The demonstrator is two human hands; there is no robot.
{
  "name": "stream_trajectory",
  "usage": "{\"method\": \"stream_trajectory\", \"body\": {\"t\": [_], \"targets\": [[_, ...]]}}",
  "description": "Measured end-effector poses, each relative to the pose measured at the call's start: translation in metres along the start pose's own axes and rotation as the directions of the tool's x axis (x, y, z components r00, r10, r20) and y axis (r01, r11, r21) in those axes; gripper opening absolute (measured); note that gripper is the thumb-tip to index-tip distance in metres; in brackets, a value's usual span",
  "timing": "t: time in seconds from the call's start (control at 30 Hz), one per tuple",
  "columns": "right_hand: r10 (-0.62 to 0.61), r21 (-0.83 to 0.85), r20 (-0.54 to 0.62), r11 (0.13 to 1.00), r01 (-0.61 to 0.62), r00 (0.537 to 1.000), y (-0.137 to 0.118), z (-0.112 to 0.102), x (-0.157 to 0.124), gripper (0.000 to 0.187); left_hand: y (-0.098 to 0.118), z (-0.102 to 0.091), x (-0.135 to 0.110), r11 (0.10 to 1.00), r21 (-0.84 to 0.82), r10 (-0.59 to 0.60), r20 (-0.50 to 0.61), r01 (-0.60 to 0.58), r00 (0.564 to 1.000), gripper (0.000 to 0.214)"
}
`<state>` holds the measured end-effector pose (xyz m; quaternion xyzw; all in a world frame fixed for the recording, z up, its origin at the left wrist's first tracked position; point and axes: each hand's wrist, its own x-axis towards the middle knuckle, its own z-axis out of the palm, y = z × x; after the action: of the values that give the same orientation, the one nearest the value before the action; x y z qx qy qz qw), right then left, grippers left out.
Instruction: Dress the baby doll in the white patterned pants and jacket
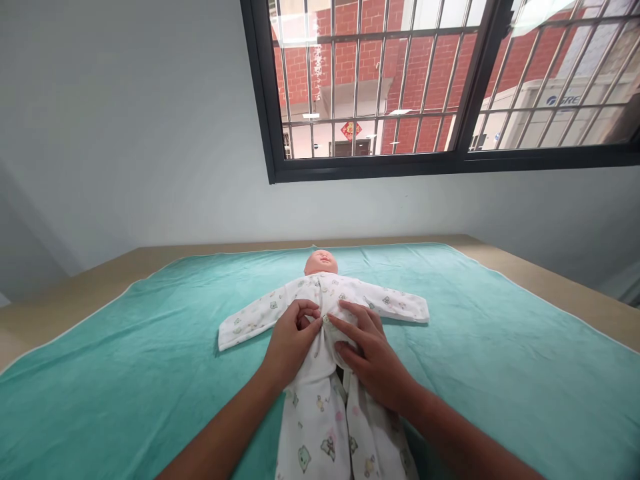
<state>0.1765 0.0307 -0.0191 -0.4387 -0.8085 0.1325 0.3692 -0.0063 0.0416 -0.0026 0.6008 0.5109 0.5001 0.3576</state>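
Observation:
A baby doll (321, 261) lies on its back, dressed in a white baby romper (315, 400) printed with small coloured animals. Both sleeves stretch out to the sides, and the legs of the romper run down toward me. At the chest, my left hand (295, 337) is closed, thumb and fingers pinching the front edge of the cloth. My right hand (370, 353) rests across the other half of the front, its fingers spread and extended on the fabric. The front parts below my hands, showing a dark gap near the crotch. Any fastener between the fingertips is too small to make out.
A green cloth (165, 360) covers most of the wooden table (540, 287) under the doll. Behind it rises a pale wall (140, 133) with a dark-framed barred window (370, 167).

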Motion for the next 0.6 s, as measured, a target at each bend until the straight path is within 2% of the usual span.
{"method": "stream_trajectory", "body": {"t": [0.07,0.13,0.2,0.27,0.43,0.53,0.6], "targets": [[0.009,0.009,-0.001,1.000,-0.009,1.000,0.000,-0.001,-0.001,0.047,-0.001,0.001,-0.003,0.993,0.115,0.041,-0.034,-0.037,0.999,0.020],[0.009,0.025,-0.003,1.000,-0.009,1.000,0.000,-0.002,-0.001,0.045,-0.002,0.001,-0.005,0.969,0.211,0.139,-0.048,-0.126,0.989,0.017],[-0.002,0.043,-0.015,0.999,0.002,1.000,0.001,-0.004,-0.001,0.041,-0.004,0.000,-0.004,0.926,0.287,0.261,-0.015,-0.246,0.965,0.017],[-0.016,0.046,-0.019,0.999,0.017,1.000,0.001,-0.005,-0.002,0.042,-0.007,-0.001,-0.002,0.884,0.336,0.337,0.026,-0.325,0.941,0.021],[-0.073,0.020,0.055,0.997,0.071,0.996,0.003,-0.006,-0.002,0.055,-0.012,-0.004,0.000,0.881,0.351,0.333,0.019,-0.318,0.943,0.031],[-0.099,0.103,0.019,0.990,0.097,0.995,0.006,-0.011,-0.001,0.043,-0.013,-0.005,-0.001,0.888,0.329,0.326,0.042,-0.321,0.945,0.030],[-0.066,0.207,-0.043,0.976,0.073,0.997,0.011,-0.017,0.002,0.031,-0.017,-0.011,0.004,0.877,0.352,0.344,0.010,-0.326,0.939,0.028]]}}
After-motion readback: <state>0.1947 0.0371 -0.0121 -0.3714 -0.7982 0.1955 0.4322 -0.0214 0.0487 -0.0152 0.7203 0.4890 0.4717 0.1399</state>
